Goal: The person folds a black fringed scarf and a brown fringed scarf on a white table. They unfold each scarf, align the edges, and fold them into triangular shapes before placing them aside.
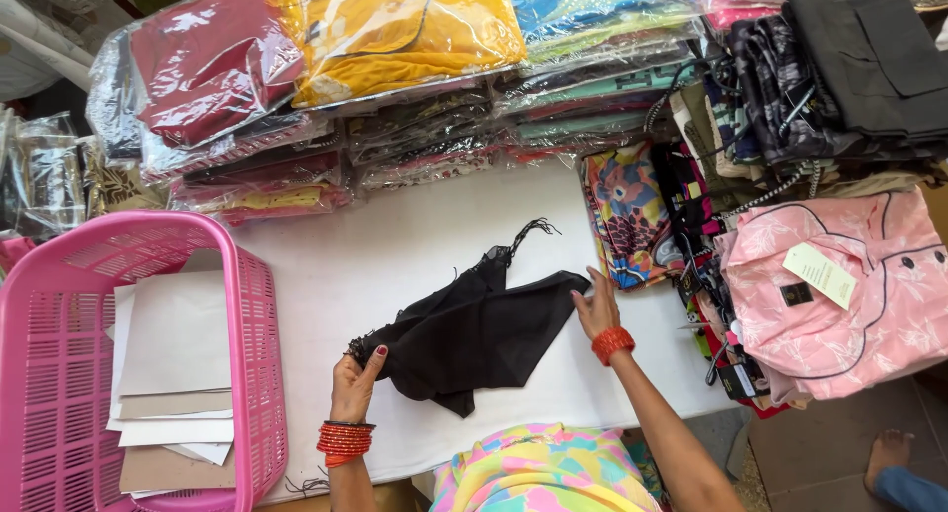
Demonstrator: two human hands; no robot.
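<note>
A pink basket [259, 374] sits at the left end of the white counter [395, 245], with sheets of card and paper [173, 374] stacked inside it. Just right of the basket, the left hand [354, 384] is closed on the near left corner of a black cloth [474, 334], thumb up and fingers curled into the fabric, red bangles at the wrist. The cloth lies half folded and rumpled across the middle of the counter, between the two hands, with a tasselled tip [528, 231] trailing toward the far side.

The right hand [595, 310] lies open and flat, fingers spread, touching the cloth's right edge and pressing it to the counter. Red bangles ring that wrist too.

To fold this well, I judge the corner held by the left hand should be kept taut while the flat right hand pins the opposite edge, so the thin fabric smooths out before it is doubled over; the loose tassels want tucking in so they do not bunch.

Behind the cloth, stacks of clothes in clear plastic bags [395, 38] line the far side. At the right lie loose patterned garments [632, 216] and a pink garment with a tag [849, 285].
</note>
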